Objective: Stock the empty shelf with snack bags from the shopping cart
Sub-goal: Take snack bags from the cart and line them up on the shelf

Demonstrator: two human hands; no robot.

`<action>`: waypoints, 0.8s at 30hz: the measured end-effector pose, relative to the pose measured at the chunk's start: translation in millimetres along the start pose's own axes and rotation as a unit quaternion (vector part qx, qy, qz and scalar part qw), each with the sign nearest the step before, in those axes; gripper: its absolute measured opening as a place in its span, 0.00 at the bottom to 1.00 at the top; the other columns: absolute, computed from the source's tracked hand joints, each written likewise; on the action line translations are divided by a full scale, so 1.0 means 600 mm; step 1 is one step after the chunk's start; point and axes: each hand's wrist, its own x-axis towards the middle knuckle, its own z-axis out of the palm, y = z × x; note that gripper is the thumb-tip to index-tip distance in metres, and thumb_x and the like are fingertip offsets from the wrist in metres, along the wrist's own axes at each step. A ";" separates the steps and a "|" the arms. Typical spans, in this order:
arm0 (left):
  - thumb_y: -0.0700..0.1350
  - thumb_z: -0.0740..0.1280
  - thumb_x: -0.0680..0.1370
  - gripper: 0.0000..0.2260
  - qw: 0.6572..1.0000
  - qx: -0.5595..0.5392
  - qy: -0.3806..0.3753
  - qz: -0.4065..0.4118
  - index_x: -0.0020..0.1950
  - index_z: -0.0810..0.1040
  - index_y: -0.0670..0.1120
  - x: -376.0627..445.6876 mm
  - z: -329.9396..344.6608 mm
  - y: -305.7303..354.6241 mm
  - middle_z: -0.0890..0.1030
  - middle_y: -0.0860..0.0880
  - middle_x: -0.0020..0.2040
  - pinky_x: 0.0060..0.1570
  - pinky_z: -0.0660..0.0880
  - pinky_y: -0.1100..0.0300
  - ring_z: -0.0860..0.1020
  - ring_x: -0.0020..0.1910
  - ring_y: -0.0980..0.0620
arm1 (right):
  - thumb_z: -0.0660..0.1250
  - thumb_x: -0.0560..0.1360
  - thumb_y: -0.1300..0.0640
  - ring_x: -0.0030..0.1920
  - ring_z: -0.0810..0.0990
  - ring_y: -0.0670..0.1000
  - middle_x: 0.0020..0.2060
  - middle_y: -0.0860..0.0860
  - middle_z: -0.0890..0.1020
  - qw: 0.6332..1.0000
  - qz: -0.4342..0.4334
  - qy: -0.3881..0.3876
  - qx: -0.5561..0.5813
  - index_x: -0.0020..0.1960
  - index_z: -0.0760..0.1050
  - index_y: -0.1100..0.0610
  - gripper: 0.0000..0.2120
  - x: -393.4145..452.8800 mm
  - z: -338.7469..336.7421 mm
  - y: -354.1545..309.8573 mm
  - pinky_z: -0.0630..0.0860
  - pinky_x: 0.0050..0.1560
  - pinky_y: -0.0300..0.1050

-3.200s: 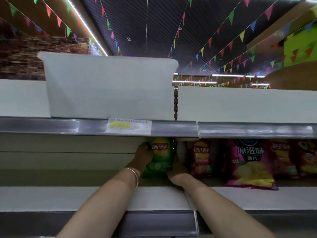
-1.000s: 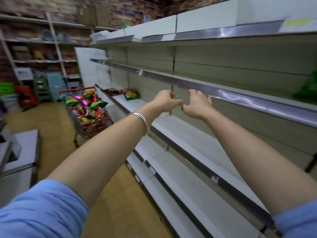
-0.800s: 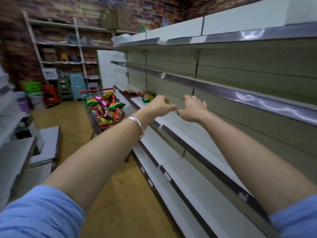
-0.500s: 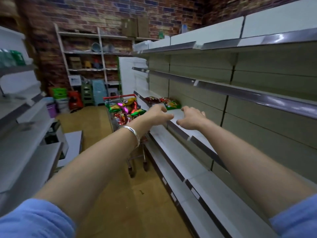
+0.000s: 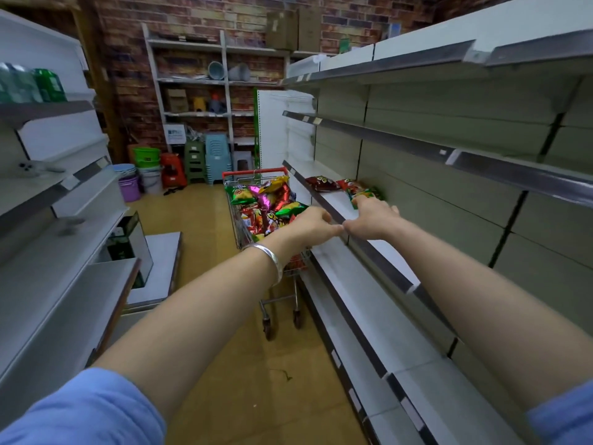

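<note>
both hands empty, stretched out toward the shopping cart.

left hand (image 5: 309, 223) and right hand (image 5: 369, 216) hold nothing; fingers loosely curled, fingertips of the two nearly meeting, whether they touch cannot be told. the left wrist carries a silver bangle (image 5: 268, 260). landmark: shopping cart (image 5: 256, 200), red-handled, heaped with snack bags (image 5: 272, 200), parked hard against the shelf (image 5: 359, 239) edge. the left hand is in front of the cart's near rim; the right is over the shelf just right of the cart. three bags (image 5: 345, 187) lie on the shelf beyond the right hand. left of the cart, open floor (image 5: 205, 220) forms the aisle.
</note>
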 end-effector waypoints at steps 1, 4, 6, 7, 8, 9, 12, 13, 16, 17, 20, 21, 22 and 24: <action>0.52 0.66 0.81 0.23 1.000 -0.005 0.002 -0.005 0.71 0.71 0.40 0.027 0.003 -0.004 0.75 0.43 0.66 0.59 0.74 0.54 0.75 0.61 0.47 | 0.66 0.77 0.47 0.73 0.65 0.59 0.71 0.56 0.71 1.000 -0.002 -0.002 0.000 0.72 0.66 0.56 0.26 0.029 0.006 0.007 0.58 0.75 0.59; 0.52 0.66 0.80 0.23 1.000 -0.011 0.007 -0.019 0.71 0.71 0.41 0.112 0.007 -0.007 0.75 0.43 0.67 0.56 0.72 0.56 0.75 0.63 0.47 | 0.66 0.78 0.47 0.76 0.61 0.60 0.73 0.56 0.68 1.000 -0.006 -0.014 0.003 0.72 0.66 0.56 0.26 0.114 0.020 0.032 0.55 0.76 0.60; 0.52 0.67 0.80 0.22 0.999 -0.018 0.012 -0.032 0.71 0.71 0.42 0.164 0.008 -0.004 0.75 0.44 0.66 0.55 0.72 0.56 0.75 0.62 0.47 | 0.65 0.78 0.47 0.75 0.62 0.60 0.72 0.57 0.69 0.999 -0.009 -0.031 -0.007 0.72 0.66 0.56 0.26 0.168 0.027 0.049 0.56 0.75 0.60; 0.52 0.67 0.80 0.22 0.999 -0.021 0.015 -0.036 0.71 0.71 0.42 0.191 0.009 -0.003 0.75 0.44 0.66 0.56 0.73 0.55 0.75 0.62 0.47 | 0.65 0.78 0.46 0.74 0.64 0.60 0.72 0.57 0.69 0.999 -0.012 -0.034 -0.015 0.72 0.66 0.56 0.26 0.195 0.030 0.056 0.58 0.75 0.60; 0.51 0.67 0.80 0.22 0.999 -0.024 0.018 -0.040 0.71 0.71 0.42 0.217 0.011 -0.003 0.76 0.44 0.65 0.57 0.73 0.55 0.75 0.62 0.47 | 0.65 0.78 0.46 0.73 0.65 0.60 0.71 0.56 0.70 0.999 -0.015 -0.036 -0.020 0.73 0.65 0.56 0.27 0.221 0.034 0.063 0.59 0.74 0.59; 0.51 0.67 0.80 0.22 0.999 -0.025 0.020 -0.043 0.71 0.71 0.42 0.241 0.013 -0.005 0.76 0.44 0.64 0.57 0.74 0.55 0.75 0.61 0.47 | 0.65 0.78 0.46 0.72 0.66 0.59 0.71 0.56 0.70 0.999 -0.018 -0.038 -0.023 0.73 0.65 0.56 0.27 0.245 0.037 0.068 0.60 0.73 0.58; 0.51 0.67 0.80 0.22 0.998 -0.017 0.011 -0.057 0.70 0.71 0.42 0.308 0.020 -0.017 0.76 0.44 0.63 0.55 0.72 0.57 0.75 0.61 0.47 | 0.64 0.78 0.45 0.71 0.69 0.58 0.70 0.55 0.72 0.998 -0.026 -0.059 -0.022 0.74 0.64 0.55 0.28 0.309 0.055 0.080 0.63 0.70 0.55; 0.51 0.67 0.80 0.22 0.998 -0.014 0.009 -0.060 0.70 0.71 0.41 0.330 0.022 -0.022 0.76 0.44 0.65 0.55 0.72 0.57 0.75 0.62 0.47 | 0.65 0.78 0.45 0.71 0.69 0.58 0.70 0.55 0.72 0.997 -0.028 -0.068 -0.023 0.74 0.63 0.55 0.28 0.329 0.063 0.084 0.64 0.70 0.55; 0.50 0.67 0.80 0.21 0.998 -0.021 0.010 -0.055 0.70 0.72 0.41 0.398 0.025 -0.034 0.76 0.43 0.66 0.59 0.74 0.55 0.76 0.59 0.48 | 0.65 0.78 0.46 0.71 0.68 0.59 0.70 0.56 0.72 0.995 -0.026 -0.089 -0.028 0.74 0.64 0.55 0.28 0.393 0.087 0.097 0.64 0.71 0.57; 0.50 0.67 0.80 0.22 0.998 -0.021 0.007 -0.053 0.71 0.72 0.40 0.419 0.025 -0.038 0.76 0.42 0.67 0.60 0.75 0.54 0.76 0.59 0.47 | 0.65 0.78 0.46 0.71 0.68 0.59 0.70 0.56 0.72 0.995 -0.024 -0.096 -0.032 0.74 0.64 0.55 0.28 0.414 0.094 0.100 0.65 0.71 0.56; 0.51 0.67 0.80 0.24 0.999 -0.010 -0.007 -0.045 0.72 0.71 0.40 0.486 0.024 -0.054 0.74 0.42 0.69 0.62 0.74 0.54 0.75 0.65 0.45 | 0.64 0.78 0.46 0.70 0.69 0.59 0.70 0.57 0.72 0.992 -0.018 -0.120 -0.042 0.75 0.63 0.55 0.28 0.481 0.116 0.101 0.66 0.70 0.56; 0.51 0.67 0.81 0.23 0.999 -0.010 -0.011 -0.044 0.71 0.71 0.40 0.511 0.022 -0.061 0.74 0.42 0.69 0.61 0.73 0.55 0.74 0.65 0.44 | 0.64 0.78 0.45 0.70 0.69 0.59 0.69 0.56 0.72 0.991 -0.017 -0.126 -0.045 0.75 0.63 0.55 0.28 0.504 0.123 0.099 0.66 0.69 0.56; 0.51 0.66 0.81 0.22 0.999 -0.013 -0.015 -0.044 0.70 0.72 0.40 0.537 0.019 -0.070 0.75 0.42 0.68 0.61 0.73 0.55 0.75 0.65 0.44 | 0.64 0.78 0.45 0.69 0.70 0.59 0.69 0.56 0.73 0.990 -0.016 -0.130 -0.047 0.74 0.63 0.55 0.28 0.528 0.129 0.097 0.67 0.68 0.57; 0.51 0.67 0.81 0.22 0.999 -0.022 -0.025 -0.043 0.70 0.72 0.39 0.594 0.011 -0.091 0.75 0.41 0.67 0.63 0.74 0.52 0.75 0.64 0.44 | 0.63 0.78 0.44 0.68 0.71 0.58 0.68 0.56 0.73 0.990 -0.008 -0.131 -0.048 0.74 0.64 0.55 0.28 0.581 0.142 0.092 0.69 0.67 0.57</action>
